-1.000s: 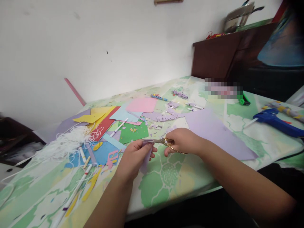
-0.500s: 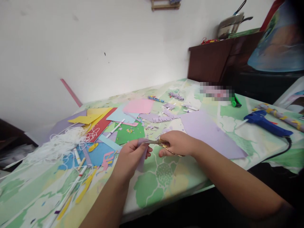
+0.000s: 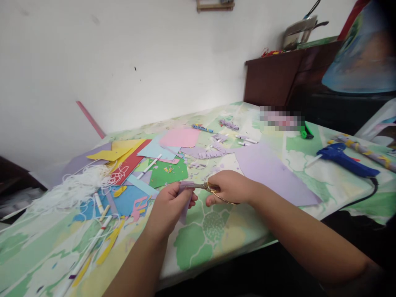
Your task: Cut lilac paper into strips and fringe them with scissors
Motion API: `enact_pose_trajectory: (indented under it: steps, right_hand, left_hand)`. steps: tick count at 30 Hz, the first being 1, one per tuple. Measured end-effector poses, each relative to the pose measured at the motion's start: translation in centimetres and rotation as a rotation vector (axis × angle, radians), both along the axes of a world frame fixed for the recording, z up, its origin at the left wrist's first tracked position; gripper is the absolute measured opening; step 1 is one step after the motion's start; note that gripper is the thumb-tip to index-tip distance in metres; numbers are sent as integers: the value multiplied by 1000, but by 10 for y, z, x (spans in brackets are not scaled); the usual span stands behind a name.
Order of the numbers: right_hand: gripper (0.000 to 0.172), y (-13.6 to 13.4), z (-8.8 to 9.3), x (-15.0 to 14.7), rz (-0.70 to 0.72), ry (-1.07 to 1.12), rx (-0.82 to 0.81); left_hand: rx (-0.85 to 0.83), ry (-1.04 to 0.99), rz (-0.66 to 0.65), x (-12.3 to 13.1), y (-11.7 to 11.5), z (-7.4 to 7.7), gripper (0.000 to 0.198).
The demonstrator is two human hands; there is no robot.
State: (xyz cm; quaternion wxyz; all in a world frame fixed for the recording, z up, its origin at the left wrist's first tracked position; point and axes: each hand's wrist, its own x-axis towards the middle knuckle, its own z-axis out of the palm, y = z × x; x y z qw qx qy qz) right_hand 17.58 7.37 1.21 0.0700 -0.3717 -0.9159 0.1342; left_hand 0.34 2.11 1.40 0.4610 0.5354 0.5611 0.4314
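My left hand [image 3: 169, 206] is closed on a small piece of purple paper [image 3: 185, 210], pinched between thumb and fingers, with part of it hanging below them. My right hand [image 3: 230, 187] grips gold-handled scissors [image 3: 206, 186] by the loops. The scissor blades point left and lie at the top edge of the purple piece, by my left thumb. Both hands are over the near side of the table. Beyond my right hand lies a large purple sheet [image 3: 275, 175]. Past my left hand is a green sheet [image 3: 168, 175] strewn with tiny paper scraps.
White string [image 3: 77, 189] lies tangled at left beside yellow paper [image 3: 114, 150], red paper [image 3: 133, 161] and blue paper [image 3: 126, 200]. Fringed purple strips [image 3: 213, 153] lie farther back. On the right are a blue glue gun [image 3: 349, 161] with its cord and a green-handled tool [image 3: 306, 131].
Both hands stay almost in place, with the scissors still at the purple paper's edge. The view has shifted very slightly; nothing else visibly moved.
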Motion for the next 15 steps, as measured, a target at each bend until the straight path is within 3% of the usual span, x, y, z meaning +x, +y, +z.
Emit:
enact_pose_trajectory:
  steps: [15]
  right_hand:
    - [48,1,-2,-1,-50,68,41]
  left_hand:
    - [-43,-68,-22,-2,-1,2,15]
